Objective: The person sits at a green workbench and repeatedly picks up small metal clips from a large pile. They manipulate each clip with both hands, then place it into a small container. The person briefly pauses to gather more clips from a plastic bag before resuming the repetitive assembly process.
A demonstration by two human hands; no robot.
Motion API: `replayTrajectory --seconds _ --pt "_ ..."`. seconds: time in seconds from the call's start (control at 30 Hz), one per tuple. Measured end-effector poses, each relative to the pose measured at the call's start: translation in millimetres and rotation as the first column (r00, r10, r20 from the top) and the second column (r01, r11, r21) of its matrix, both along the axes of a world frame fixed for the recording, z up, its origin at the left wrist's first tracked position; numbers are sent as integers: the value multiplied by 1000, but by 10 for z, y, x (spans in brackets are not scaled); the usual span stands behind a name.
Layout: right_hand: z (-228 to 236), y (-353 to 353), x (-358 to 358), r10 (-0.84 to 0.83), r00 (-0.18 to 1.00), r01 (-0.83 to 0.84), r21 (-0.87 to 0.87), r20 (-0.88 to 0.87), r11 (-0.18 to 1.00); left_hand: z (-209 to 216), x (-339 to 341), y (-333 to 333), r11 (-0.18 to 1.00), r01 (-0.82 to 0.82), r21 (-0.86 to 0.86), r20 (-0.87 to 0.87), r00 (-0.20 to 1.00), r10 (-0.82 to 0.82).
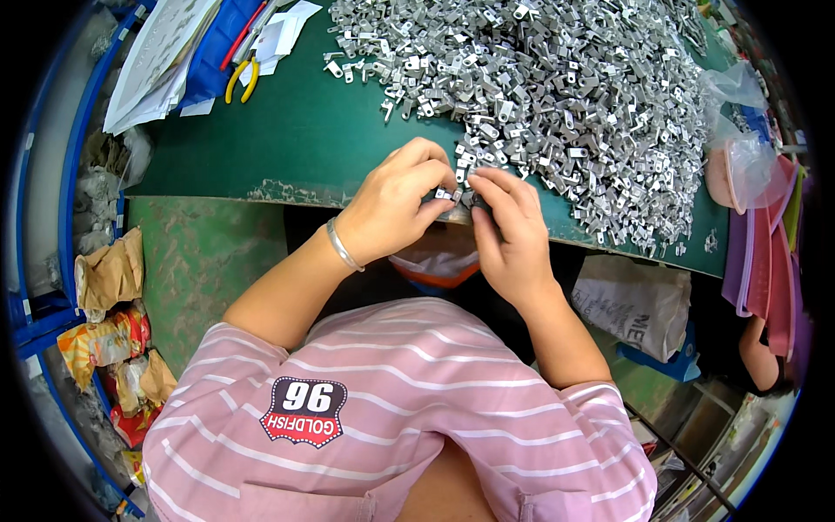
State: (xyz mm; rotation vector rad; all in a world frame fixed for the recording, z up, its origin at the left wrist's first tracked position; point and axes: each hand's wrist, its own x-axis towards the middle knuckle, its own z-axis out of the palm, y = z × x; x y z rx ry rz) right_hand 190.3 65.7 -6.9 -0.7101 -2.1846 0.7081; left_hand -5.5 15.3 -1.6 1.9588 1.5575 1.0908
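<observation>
While both hands (452,213) pinch metal clips (454,197), a white printed sack (633,302) hangs below.

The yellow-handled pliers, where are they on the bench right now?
In the head view the yellow-handled pliers lie at the far left of the green bench top, beside the stack of papers and left of the heap of small metal parts.

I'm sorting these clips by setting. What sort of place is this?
Most likely a small workshop or factory assembly bench. A big heap of small metal brackets covers a worn green table, pliers lie near its far edge, and both hands, left hand and right hand, hold small parts together.
</observation>
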Motion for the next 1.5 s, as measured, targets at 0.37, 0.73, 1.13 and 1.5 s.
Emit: replayTrajectory --seconds 0.37,0.73,1.13,1.5 --pt "-77 118 52 -67 997 61 118 49 991 -19 4 -121 981 -57 -184 581 799 155" --pt "-47 24 -34 12 1000 -11 119 -8 993 -23 106 -66 991 -78 107 -87 992 88" --pt "-99 -20 110 160 985 -156 55 -65 986 79 -99 -208 981 146 -130 288 952 -104" --pt "-78 16 110 149 989 -148 124 0 981 84 -66 -99 997 47 -65 105 994 -40"
